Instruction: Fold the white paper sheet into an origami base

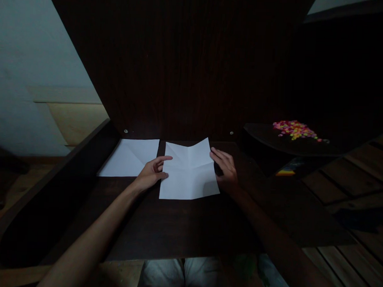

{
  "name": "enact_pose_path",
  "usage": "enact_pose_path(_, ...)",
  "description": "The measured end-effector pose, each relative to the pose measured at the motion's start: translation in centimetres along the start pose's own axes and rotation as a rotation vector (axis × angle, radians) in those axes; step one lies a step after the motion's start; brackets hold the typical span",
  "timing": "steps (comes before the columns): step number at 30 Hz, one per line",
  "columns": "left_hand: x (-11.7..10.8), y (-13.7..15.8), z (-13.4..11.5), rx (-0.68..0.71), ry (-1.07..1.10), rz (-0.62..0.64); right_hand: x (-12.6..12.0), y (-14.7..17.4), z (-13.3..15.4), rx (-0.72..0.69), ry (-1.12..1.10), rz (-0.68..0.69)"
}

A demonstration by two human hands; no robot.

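Observation:
A creased white sheet of paper (190,172) is in front of me, with fold lines crossing near its middle and its upper corners raised. My left hand (153,171) is at its left edge, the thumb and index finger bent onto the paper. At the opposite edge, my right hand (226,167) has its fingertips against the sheet; the thumb is partly hidden. Between them, the two hands hold the sheet by its sides. Left of it, another white sheet (128,158) with a diagonal crease lies flat, partly behind my left hand.
Everything rests on a dark wooden desk (163,230) with a tall back panel (181,68) and a raised left side (51,189). A heap of small colourful pieces (295,129) sits on a curved shelf (264,135) to the right. The lighting is dim.

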State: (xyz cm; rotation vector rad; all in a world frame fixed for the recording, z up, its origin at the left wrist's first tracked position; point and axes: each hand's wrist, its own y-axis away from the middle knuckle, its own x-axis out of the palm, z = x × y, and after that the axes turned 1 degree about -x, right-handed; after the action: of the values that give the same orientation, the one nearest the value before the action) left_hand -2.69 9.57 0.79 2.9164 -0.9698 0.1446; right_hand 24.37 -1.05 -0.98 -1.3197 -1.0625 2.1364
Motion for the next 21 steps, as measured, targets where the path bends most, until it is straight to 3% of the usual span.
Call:
enact_pose_path(4,1.1,0.1,0.9,-0.038,0.087,-0.030,0.3,-0.3,1.4,0.096,-0.011,-0.028)
enact_pose_path(11,3.6,0.6,1.5,-0.080,0.160,-0.047,1.9,0.1,2.9,0.239,-0.113,0.104)
enact_pose_path(18,3.3,0.8,0.5,-0.045,0.118,-0.137,2.6,1.1,0.5,0.580,-0.481,0.136)
enact_pose_path(21,2.7,0.8,0.3,-0.016,0.077,-0.152,2.7,1.0,-0.1,0.774,-0.658,0.087)
